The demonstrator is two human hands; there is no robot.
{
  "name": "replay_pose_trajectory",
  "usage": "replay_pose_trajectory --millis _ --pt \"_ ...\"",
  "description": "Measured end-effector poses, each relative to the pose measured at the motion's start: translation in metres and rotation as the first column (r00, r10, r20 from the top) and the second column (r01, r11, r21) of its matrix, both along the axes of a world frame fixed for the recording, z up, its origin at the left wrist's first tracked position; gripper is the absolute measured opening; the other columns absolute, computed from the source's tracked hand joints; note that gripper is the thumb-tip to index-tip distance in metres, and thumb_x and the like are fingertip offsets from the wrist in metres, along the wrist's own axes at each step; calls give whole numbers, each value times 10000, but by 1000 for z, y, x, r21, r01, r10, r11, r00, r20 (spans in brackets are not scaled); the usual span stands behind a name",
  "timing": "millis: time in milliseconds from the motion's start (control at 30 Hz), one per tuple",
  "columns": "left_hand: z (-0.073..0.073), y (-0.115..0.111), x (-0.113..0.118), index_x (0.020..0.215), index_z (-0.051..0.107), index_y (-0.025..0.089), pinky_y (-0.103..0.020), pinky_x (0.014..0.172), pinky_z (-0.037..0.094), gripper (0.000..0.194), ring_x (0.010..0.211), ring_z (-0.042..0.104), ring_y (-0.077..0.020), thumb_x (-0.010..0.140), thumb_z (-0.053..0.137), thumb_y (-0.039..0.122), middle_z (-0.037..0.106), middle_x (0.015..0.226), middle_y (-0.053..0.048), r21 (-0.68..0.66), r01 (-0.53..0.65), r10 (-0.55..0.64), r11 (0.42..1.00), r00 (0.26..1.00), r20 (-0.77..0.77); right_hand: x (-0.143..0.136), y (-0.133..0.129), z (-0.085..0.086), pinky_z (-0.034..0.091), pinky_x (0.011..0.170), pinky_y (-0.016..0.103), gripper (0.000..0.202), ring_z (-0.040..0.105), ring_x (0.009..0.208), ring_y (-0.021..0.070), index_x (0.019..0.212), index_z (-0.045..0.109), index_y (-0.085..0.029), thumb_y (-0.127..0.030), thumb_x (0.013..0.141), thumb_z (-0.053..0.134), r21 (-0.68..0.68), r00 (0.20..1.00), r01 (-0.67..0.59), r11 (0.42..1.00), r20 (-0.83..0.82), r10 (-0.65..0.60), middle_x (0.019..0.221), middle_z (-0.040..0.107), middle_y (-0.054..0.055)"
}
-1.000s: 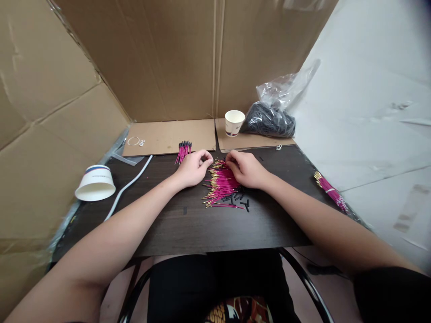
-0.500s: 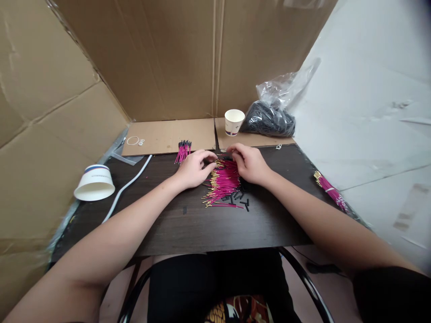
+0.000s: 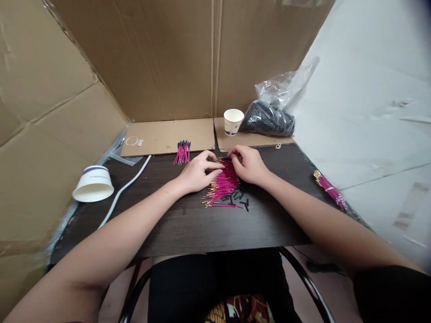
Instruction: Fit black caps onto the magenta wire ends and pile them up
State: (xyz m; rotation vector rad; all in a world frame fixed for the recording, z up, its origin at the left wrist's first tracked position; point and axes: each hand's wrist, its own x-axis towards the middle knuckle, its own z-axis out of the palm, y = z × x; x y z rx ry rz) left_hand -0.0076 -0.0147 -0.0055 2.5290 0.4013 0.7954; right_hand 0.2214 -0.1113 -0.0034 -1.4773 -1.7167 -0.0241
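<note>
Magenta wires (image 3: 227,182) with gold-coloured tips lie in a loose pile on the dark table. Over the left side of this pile is my left hand (image 3: 199,172), thumb and index finger brought close together; what is between them, if anything, is too small to make out. At the pile's far right edge, my right hand (image 3: 247,163) is closed in a pinch on a thin wire (image 3: 225,157) that points left from the fingertips. Short black sleeves (image 3: 247,204) are scattered by the pile's near right side.
Behind my left hand lies a bunch of magenta wires with black ends (image 3: 182,151). A paper cup (image 3: 233,122) and a plastic bag of black pieces (image 3: 269,119) stand at the back. A tied wire bundle (image 3: 330,190) is at right, a tipped paper bowl (image 3: 93,184) at left.
My left hand has shifted right, its fingers now reaching over the wire pile. The fingers of my right hand have drawn in to a pinch at the far edge.
</note>
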Motion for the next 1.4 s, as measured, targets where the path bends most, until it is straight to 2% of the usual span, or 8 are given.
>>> replay_pose_trajectory --millis 133,300,367,467,600,700,933,1400 --pt "-1 1 1 1163 903 258 -445 1057 572 200 1129 704 -237 1013 783 314 700 1247 -98 -33 20 -18 999 998 55 -1 0 0 496 798 367 85 670 810 243 965 686 -194 -157 960 610 -31 1000 -14 999 -10 14 877 749 77" --pt "4 -4 3 1025 896 243 -341 763 531 128 849 613 -164 923 842 298 677 1168 -82 -173 -30 41 984 998 56 -2 -1 0 478 780 364 65 653 796 234 957 678 -194 -169 971 619 -30 999 -29 999 -21 29 852 727 67" --pt "6 -5 5 965 879 220 -329 716 488 100 762 539 -134 906 838 291 684 1147 -79 -207 -25 42 978 996 74 -2 -1 0 474 774 362 65 645 786 228 949 676 -194 -171 974 620 -19 999 -33 999 -28 32 841 717 63" --pt "7 -6 6 923 836 184 -320 697 468 93 739 533 -134 894 814 269 735 1064 -79 -256 -11 43 967 992 118 -3 -1 1 468 760 356 68 634 769 218 931 674 -195 -175 970 623 9 998 -36 999 -50 36 826 708 53" --pt "4 -2 9 959 789 155 -302 647 470 166 702 602 -152 896 812 306 772 871 -77 -441 -59 146 896 976 164 -4 -2 2 462 728 344 73 619 725 196 905 678 -196 -176 956 630 60 992 -39 997 -114 45 806 704 36" --pt "1 2 11 950 752 148 -321 707 549 211 778 715 -186 875 844 323 807 911 -109 -543 -61 202 837 958 204 -6 -5 4 455 695 333 82 603 690 180 899 688 -195 -178 954 629 91 986 -48 995 -155 62 790 695 25" --pt "2 4 10 983 808 152 -348 736 577 240 784 723 -193 897 847 373 823 952 -107 -477 -71 194 876 957 214 -9 -10 9 458 699 333 78 591 692 176 909 689 -196 -189 964 633 136 987 -74 988 -134 92 792 684 23" --pt "2 3 11 986 809 150 -367 802 608 232 830 749 -202 879 859 349 828 976 -112 -483 -39 184 875 948 258 -11 -11 12 473 727 348 89 610 721 193 893 673 -206 -221 961 617 101 990 -56 993 -126 68 818 704 38"
